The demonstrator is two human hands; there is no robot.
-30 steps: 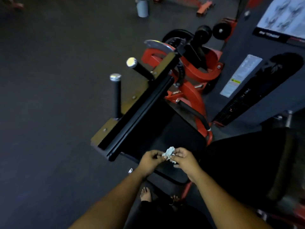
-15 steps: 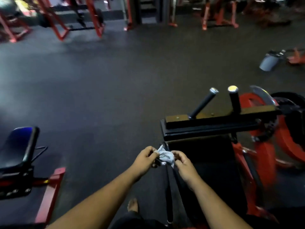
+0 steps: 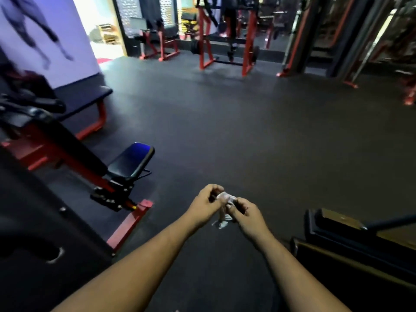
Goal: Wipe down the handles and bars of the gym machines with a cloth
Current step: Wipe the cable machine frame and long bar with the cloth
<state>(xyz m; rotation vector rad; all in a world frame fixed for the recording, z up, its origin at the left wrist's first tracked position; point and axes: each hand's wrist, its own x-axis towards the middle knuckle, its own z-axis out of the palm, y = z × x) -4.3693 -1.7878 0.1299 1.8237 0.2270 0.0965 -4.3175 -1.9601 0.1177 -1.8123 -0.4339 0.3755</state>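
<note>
While both hands are raised in front of the body, a small white cloth (image 3: 225, 197) is held between them. The left hand (image 3: 206, 204) has its fingers curled and pinches the cloth's upper left edge; the right hand (image 3: 247, 213) has its fingers curled too and pinches the right side. A crumpled tail of the cloth hangs down between the two wrists. The cloth is in the air above the dark rubber floor (image 3: 247, 131) and touches no machine.

Surroundings, working outward:
- Right of the right forearm, low in the view, stands a black padded machine part (image 3: 337, 235) with a brownish top face — a dark bar runs across it toward the right edge.
- Left of the left forearm lies an adjustable bench (image 3: 129, 162) with a black seat pad on a red frame, its red foot just beside a large black machine body (image 3: 45, 233).
- Further left, against the wall, stands a flat bench (image 3: 90, 97) with red legs.
- Across the floor stands a red rack (image 3: 225, 41) carrying a loaded barbell, with more red-framed equipment on either side — detail there is blurred.
</note>
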